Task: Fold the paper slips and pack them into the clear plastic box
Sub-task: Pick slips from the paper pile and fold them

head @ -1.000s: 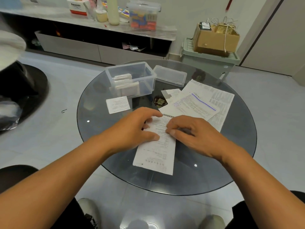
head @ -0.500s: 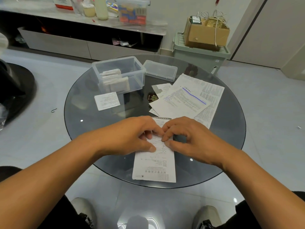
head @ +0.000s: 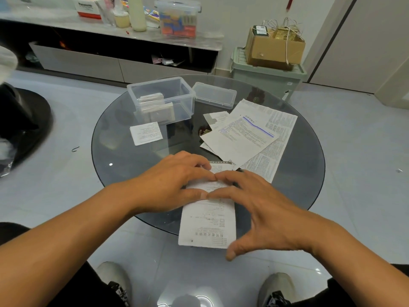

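- A round dark glass desk (head: 115, 151) stood on a pale tiled floor, with a low cabinet and shelf (head: 110, 34) along the wall behind it.
- A long printed paper slip (head: 208, 224) lay at the near edge of the desk, its lower end reaching past the rim toward the person.
- The left hand (head: 170, 182) rested on the upper part of that slip, fingers bent and pressing down on the paper, thumb lying across it.
- The right hand (head: 261, 209) pressed its fingertips on the slip just beside the left fingertips, while its thumb stretched out wide near the slip's lower right corner; the fingers were spread, not closed round anything.
- The clear plastic box (head: 163, 99) sat open toward the far left of the desk, with a stack of folded slips (head: 155, 107) standing inside it.
- The box lid (head: 213, 95) lay just right of the box.
- One small folded slip (head: 146, 133) lay flat in front of the box.
- Larger unfolded sheets (head: 250, 136) overlapped on the right half of the desk.
- A cardboard carton (head: 274, 48) stood on a green bin (head: 267, 76) behind the desk.
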`<state>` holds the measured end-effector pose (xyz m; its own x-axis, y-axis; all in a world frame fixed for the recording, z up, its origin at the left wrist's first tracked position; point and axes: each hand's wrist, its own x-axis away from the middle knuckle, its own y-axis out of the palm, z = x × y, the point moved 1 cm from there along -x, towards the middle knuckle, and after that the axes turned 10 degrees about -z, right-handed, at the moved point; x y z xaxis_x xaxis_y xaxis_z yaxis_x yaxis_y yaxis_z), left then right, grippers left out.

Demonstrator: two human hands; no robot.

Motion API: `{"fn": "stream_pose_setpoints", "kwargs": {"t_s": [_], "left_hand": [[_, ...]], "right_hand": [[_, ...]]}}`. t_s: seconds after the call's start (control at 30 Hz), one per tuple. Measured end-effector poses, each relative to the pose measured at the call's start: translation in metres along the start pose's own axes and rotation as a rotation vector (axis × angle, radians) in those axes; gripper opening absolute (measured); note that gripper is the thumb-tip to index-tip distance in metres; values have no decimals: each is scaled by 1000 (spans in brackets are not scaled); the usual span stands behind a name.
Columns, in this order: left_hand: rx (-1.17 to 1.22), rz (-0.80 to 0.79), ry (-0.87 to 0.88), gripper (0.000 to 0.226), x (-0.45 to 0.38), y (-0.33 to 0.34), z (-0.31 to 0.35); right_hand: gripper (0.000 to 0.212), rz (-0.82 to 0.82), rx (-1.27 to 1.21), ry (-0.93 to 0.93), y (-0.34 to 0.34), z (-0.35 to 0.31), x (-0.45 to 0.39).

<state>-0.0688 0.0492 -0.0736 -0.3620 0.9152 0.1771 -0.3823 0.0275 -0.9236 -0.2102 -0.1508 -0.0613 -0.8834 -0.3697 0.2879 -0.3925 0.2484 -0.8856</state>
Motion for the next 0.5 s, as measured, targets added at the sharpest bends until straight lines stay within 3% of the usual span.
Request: {"fn": "stream_pose_setpoints", "kwargs": {"t_s": [0.13, 0.23, 0.4, 0.5], "left_hand": [[55, -25, 10, 42, 2, 0, 1], [125, -5, -5, 43, 3, 2, 0], [392, -15, -67, 73, 6, 0, -7], [491, -38, -92, 78, 6, -4, -10]], "right_hand": [[102, -42, 87, -2, 6, 0, 5], [85, 5, 112, -30, 10, 3, 5], [41, 183, -297, 18, 0, 8, 6], [30, 323, -608, 93, 2, 7, -4]]}}
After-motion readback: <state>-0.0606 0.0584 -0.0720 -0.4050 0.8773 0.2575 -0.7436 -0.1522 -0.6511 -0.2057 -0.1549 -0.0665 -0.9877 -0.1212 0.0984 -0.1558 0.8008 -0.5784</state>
